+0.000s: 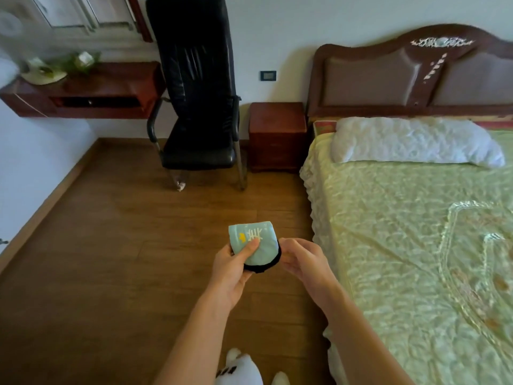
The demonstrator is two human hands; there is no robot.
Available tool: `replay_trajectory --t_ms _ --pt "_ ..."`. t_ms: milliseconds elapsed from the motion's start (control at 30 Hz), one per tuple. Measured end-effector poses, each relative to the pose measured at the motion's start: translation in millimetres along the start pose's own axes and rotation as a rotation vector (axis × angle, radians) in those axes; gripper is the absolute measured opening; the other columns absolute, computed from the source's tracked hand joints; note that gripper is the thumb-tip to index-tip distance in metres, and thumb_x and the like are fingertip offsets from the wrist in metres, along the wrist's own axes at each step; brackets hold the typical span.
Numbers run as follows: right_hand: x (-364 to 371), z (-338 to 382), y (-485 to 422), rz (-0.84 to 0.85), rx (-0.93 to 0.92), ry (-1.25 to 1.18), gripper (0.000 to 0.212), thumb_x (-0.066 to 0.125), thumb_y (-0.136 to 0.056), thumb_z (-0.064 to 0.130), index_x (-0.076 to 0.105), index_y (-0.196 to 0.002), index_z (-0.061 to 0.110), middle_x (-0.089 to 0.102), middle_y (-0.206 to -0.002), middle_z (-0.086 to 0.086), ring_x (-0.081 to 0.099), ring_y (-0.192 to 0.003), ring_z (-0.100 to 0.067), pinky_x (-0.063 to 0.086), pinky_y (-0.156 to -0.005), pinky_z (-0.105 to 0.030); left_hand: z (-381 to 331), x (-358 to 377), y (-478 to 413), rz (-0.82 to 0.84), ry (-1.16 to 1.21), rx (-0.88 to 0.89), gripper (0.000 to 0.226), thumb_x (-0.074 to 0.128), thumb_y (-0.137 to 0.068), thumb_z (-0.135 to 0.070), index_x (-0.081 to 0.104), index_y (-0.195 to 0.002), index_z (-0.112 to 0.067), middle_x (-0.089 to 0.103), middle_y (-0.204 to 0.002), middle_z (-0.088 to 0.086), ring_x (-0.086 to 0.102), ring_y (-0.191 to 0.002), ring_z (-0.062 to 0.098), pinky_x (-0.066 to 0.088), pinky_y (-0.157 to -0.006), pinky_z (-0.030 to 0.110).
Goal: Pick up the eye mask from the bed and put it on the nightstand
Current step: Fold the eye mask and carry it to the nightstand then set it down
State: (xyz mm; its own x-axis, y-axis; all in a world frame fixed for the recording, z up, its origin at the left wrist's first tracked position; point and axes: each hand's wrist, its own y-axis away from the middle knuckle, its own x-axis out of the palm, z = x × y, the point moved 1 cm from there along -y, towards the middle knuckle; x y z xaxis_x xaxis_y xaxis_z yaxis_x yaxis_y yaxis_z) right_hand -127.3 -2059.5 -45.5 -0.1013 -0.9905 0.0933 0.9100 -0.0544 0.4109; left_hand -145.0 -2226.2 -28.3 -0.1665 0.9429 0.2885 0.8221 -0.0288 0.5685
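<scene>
The eye mask (pixel 259 240) is pale teal with a yellow mark, white lines and a black strap, and it looks folded in half. My left hand (pixel 231 266) holds it from below with the thumb pressed on its front. My right hand (pixel 301 259) pinches its right edge by the strap. Both hands hold it over the wooden floor, just left of the bed (pixel 402 218). The nightstand (pixel 277 134) is a dark red-brown cabinet against the far wall, between the chair and the headboard.
A black leather chair (pixel 198 107) stands left of the nightstand. A wall-mounted wooden shelf (pixel 83 93) with a plant is at far left. A white pillow (pixel 413 143) lies at the head of the bed. White slippers (pixel 241 368) show at the bottom edge.
</scene>
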Motion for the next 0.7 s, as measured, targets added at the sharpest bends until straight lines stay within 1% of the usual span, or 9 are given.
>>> replay_trajectory --t_ms 100,167,233,267,333,400,467,567,700 --pt "-7 13 -40 -0.019 0.011 0.004 0.049 0.069 -0.071 0.051 0.077 -0.102 0.014 0.082 -0.094 -0.006 0.076 -0.099 -0.021 0.059 -0.087 -0.034 -18 15 -40 0.007 -0.005 -0.003 0.032 0.077 -0.08 -0.016 0.067 -0.11 -0.011 0.077 -0.105 0.011 0.073 -0.097 0.025 0.061 -0.07 0.035" --pt "-11 22 -70 -0.03 0.021 0.009 0.047 0.068 -0.071 0.05 0.078 -0.101 0.015 0.082 -0.095 -0.006 0.075 -0.1 -0.022 0.06 -0.088 -0.035 -30 24 -70 0.024 -0.006 -0.007 0.03 0.077 -0.08 -0.015 0.068 -0.108 -0.012 0.078 -0.101 0.01 0.074 -0.092 0.023 0.062 -0.068 0.034" --pt "-12 34 -104 -0.027 0.026 0.001 0.047 0.068 -0.073 0.048 0.077 -0.104 0.015 0.082 -0.098 -0.007 0.075 -0.102 -0.023 0.059 -0.089 -0.034 -46 34 -103 0.04 -0.013 -0.01 0.03 0.077 -0.08 -0.015 0.068 -0.109 -0.011 0.079 -0.099 0.009 0.074 -0.093 0.023 0.061 -0.068 0.035" --pt "-12 41 -122 -0.027 0.025 -0.005 0.047 0.068 -0.074 0.047 0.077 -0.106 0.014 0.082 -0.099 -0.007 0.075 -0.103 -0.023 0.059 -0.091 -0.036 -55 39 -121 0.047 -0.017 -0.01 0.033 0.077 -0.08 -0.015 0.067 -0.111 -0.011 0.078 -0.101 0.009 0.073 -0.095 0.024 0.061 -0.069 0.035" --pt "-8 58 -163 -0.042 0.015 -0.012 0.045 0.068 -0.078 0.048 0.078 -0.106 0.014 0.082 -0.101 -0.009 0.075 -0.104 -0.025 0.057 -0.098 -0.045 -76 49 -160 0.067 -0.021 -0.006 0.037 0.077 -0.08 -0.016 0.066 -0.115 -0.011 0.076 -0.107 0.011 0.072 -0.1 0.025 0.061 -0.072 0.035" --pt "-4 79 -206 -0.069 0.017 -0.007 0.045 0.067 -0.081 0.051 0.079 -0.106 0.015 0.081 -0.102 -0.009 0.074 -0.104 -0.025 0.055 -0.101 -0.049 -104 60 -199 0.091 -0.02 -0.003 0.036 0.077 -0.079 -0.017 0.066 -0.113 -0.013 0.075 -0.109 0.01 0.071 -0.102 0.025 0.062 -0.074 0.036" --pt "0 103 -246 -0.099 0.025 0.012 0.048 0.065 -0.084 0.055 0.078 -0.107 0.015 0.081 -0.102 -0.009 0.074 -0.104 -0.022 0.054 -0.101 -0.046 -134 71 -238 0.099 -0.019 0.0 0.037 0.077 -0.078 -0.018 0.066 -0.114 -0.014 0.074 -0.11 0.01 0.07 -0.103 0.025 0.061 -0.075 0.036" --pt "0 134 -301 -0.145 0.004 0.018 0.056 0.066 -0.08 0.061 0.077 -0.103 0.011 0.08 -0.1 -0.016 0.075 -0.098 -0.02 0.057 -0.096 -0.04 -176 86 -293 0.111 -0.032 0.022 0.036 0.078 -0.077 -0.021 0.066 -0.111 -0.016 0.074 -0.11 0.008 0.069 -0.103 0.023 0.061 -0.073 0.034" --pt "-3 161 -362 -0.191 0.032 -0.003 0.053 0.068 -0.078 0.059 0.077 -0.104 0.014 0.079 -0.104 -0.016 0.074 -0.101 -0.029 0.059 -0.096 -0.043 -214 108 -350 0.124 -0.065 0.028 0.028 0.077 -0.079 -0.022 0.068 -0.106 -0.019 0.075 -0.106 0.006 0.071 -0.099 0.02 0.06 -0.073 0.032"
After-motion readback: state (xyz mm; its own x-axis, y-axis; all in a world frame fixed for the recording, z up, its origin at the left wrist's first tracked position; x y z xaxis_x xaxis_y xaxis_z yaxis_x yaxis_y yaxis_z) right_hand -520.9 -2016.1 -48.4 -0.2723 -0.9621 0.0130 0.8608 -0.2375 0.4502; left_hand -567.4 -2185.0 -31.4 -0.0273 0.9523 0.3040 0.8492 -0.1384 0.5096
